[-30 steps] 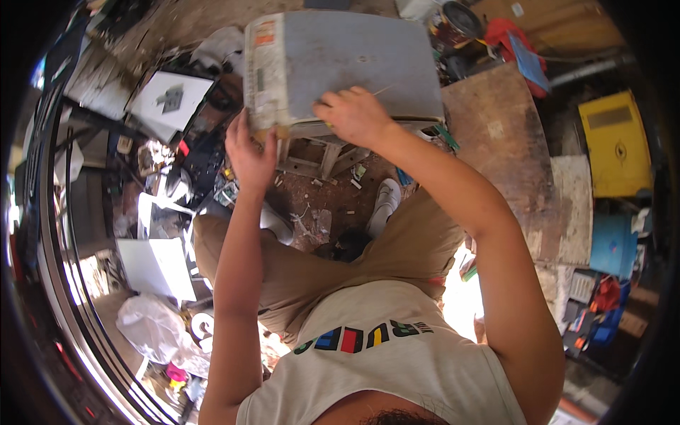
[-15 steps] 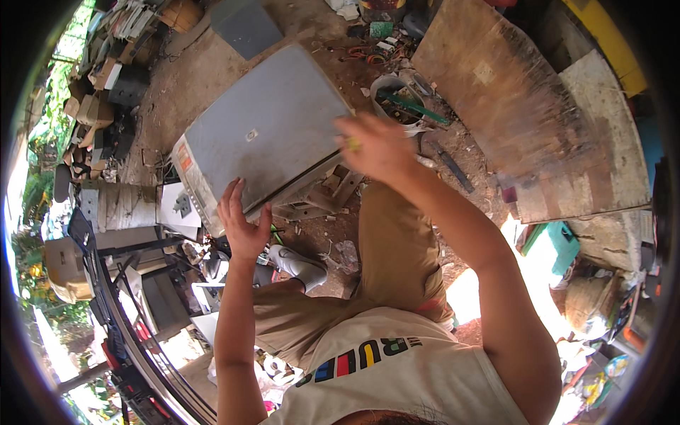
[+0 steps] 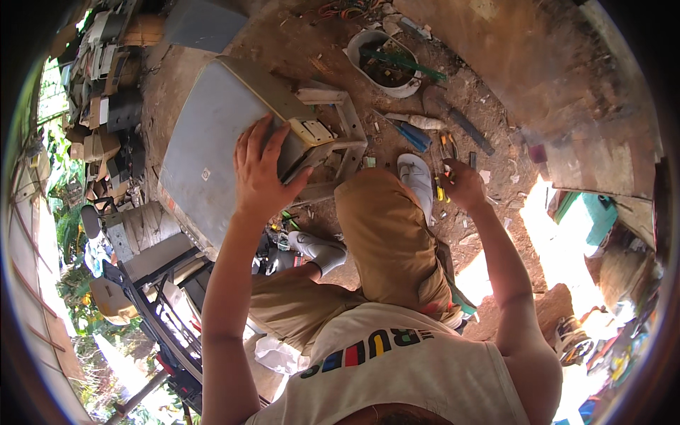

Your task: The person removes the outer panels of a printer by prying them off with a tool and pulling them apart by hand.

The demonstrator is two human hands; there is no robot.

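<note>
My left hand (image 3: 261, 166) rests spread on the flat grey top of a large boxy metal appliance (image 3: 209, 134), near its edge with a beige strip. That hand grips nothing. Low over the ground beside my right shoe, my right hand (image 3: 465, 185) has its fingers curled together. A pair of pliers (image 3: 448, 145) with orange-yellow handles lies at those fingertips, and a yellow tool handle (image 3: 440, 191) shows right beside them. What the fingers pinch, if anything, is too small to make out. A blue-handled screwdriver (image 3: 414, 137) lies just left of the pliers.
A white tub (image 3: 382, 64) of scraps with a green strip across it stands beyond the tools. A hammer (image 3: 459, 120) lies on the dirt. A wooden board (image 3: 559, 106) fills the right side. Cardboard and boxes (image 3: 106, 142) are piled at left.
My right hand has moved from the appliance's edge, where something yellow showed in it, down to the tools at right. My left hand has shifted further onto the top. The view has turned.
</note>
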